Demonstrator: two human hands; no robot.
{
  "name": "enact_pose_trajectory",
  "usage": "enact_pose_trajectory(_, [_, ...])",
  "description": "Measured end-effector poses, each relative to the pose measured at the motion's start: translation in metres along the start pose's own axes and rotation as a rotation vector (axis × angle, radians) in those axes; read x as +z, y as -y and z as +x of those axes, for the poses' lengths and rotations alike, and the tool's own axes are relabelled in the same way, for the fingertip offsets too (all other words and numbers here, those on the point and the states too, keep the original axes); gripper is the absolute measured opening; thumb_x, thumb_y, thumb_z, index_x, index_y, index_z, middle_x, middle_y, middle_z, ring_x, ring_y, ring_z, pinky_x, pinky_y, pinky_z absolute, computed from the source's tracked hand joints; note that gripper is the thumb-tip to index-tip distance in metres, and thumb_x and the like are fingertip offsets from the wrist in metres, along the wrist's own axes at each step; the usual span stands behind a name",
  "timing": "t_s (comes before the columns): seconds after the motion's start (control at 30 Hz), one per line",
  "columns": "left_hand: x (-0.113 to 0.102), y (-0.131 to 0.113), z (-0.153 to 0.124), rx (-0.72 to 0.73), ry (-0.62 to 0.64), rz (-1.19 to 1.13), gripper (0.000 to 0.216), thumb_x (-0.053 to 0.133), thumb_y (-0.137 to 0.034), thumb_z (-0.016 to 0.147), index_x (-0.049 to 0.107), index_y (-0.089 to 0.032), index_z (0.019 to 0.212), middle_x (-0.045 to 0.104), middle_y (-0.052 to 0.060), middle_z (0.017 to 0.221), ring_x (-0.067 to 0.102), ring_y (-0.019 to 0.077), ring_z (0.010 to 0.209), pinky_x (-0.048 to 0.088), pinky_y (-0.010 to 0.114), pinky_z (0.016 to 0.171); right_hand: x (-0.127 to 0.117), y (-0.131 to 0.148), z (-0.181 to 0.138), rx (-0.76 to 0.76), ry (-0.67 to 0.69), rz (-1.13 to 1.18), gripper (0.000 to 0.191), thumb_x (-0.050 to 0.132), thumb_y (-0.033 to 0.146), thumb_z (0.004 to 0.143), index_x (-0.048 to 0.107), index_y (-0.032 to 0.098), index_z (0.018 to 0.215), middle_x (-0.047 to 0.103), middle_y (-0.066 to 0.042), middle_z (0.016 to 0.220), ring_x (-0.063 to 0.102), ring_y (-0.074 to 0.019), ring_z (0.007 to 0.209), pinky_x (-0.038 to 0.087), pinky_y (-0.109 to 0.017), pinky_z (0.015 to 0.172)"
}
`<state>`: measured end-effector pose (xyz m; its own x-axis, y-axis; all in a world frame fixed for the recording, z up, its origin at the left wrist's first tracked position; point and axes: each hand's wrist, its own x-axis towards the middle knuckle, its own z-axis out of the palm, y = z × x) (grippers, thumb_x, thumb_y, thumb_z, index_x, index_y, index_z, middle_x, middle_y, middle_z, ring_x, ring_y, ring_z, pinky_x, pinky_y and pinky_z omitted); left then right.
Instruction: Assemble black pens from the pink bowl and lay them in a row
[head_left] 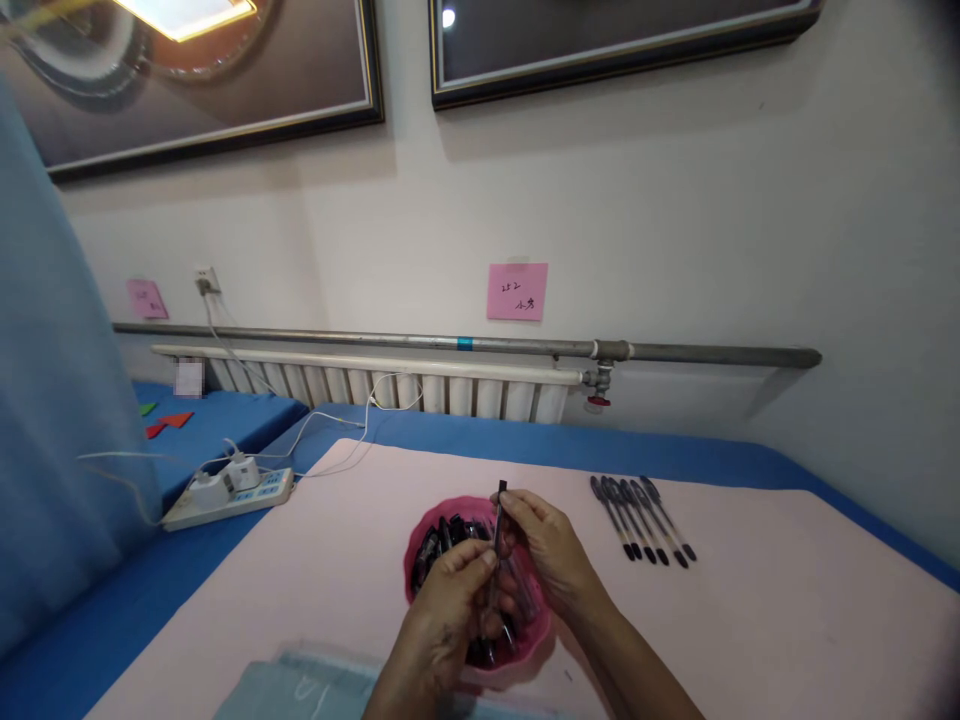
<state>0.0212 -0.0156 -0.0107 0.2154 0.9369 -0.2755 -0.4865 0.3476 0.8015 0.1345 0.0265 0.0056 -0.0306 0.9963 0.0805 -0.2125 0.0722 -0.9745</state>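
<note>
Head view: at 6 o'clock, over the pink bowl [410, 560], my left hand [450, 603] pinches a slim pen piece [499, 518] low, my right hand [546, 545] its upper end; it looks light, stiff, slippery, best held mid-shaft.

Soft light, glare on left framed picture [247, 85]

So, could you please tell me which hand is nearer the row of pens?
Right. The right hand is left of the pens, across a gap; the left hand is farther left, at the bowl.
</note>
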Motion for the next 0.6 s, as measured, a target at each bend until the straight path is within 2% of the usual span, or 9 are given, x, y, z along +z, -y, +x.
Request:
enact_pose_trajectory(0.27, [-0.001,0.003,0.004,0.015,0.000,-0.018,0.033,0.073,-0.036,0.061,0.059,-0.014,0.081,0.061,0.000,0.057,0.052,0.0077,0.045,0.029,0.016,0.038,0.002,-0.007,-0.009,0.005,0.023,-0.062,0.031,0.064,0.049,0.068,0.060,0.020,0.059,0.050,0.005,0.045,0.044,-0.0115,0.040,0.035,-0.025,0.042])
enact_pose_trajectory(0.37, [-0.002,-0.003,0.003,0.051,-0.011,-0.054,0.029,0.074,-0.033,0.062,0.059,-0.013,0.078,0.062,0.001,0.059,0.053,0.0068,0.046,0.032,0.015,0.039,-0.001,-0.005,-0.009,-0.010,0.008,-0.086,0.027,0.064,0.046,0.068,0.064,0.019,0.068,0.056,0.003,0.053,0.049,-0.0129,0.047,0.039,-0.026,0.048])
enact_pose_trajectory(0.5, [-0.013,-0.021,-0.001,0.104,-0.102,-0.154,0.022,0.072,-0.026,0.067,0.059,-0.014,0.081,0.066,0.003,0.067,0.058,0.0081,0.054,0.041,0.016,0.046,-0.011,-0.001,-0.004,-0.028,-0.056,-0.137,0.028,0.060,0.040,0.072,0.066,0.018,0.089,0.063,-0.001,0.069,0.054,-0.0152,0.061,0.043,-0.028,0.059])
enact_pose_trajectory(0.6, [-0.026,-0.032,-0.001,0.145,-0.144,-0.259,0.014,0.066,-0.018,0.073,0.061,-0.013,0.086,0.066,0.004,0.070,0.060,0.0091,0.058,0.046,0.017,0.051,-0.022,0.003,-0.001,-0.025,-0.082,-0.195,0.024,0.061,0.035,0.070,0.065,0.018,0.086,0.063,-0.001,0.071,0.053,-0.0147,0.061,0.041,-0.026,0.056])
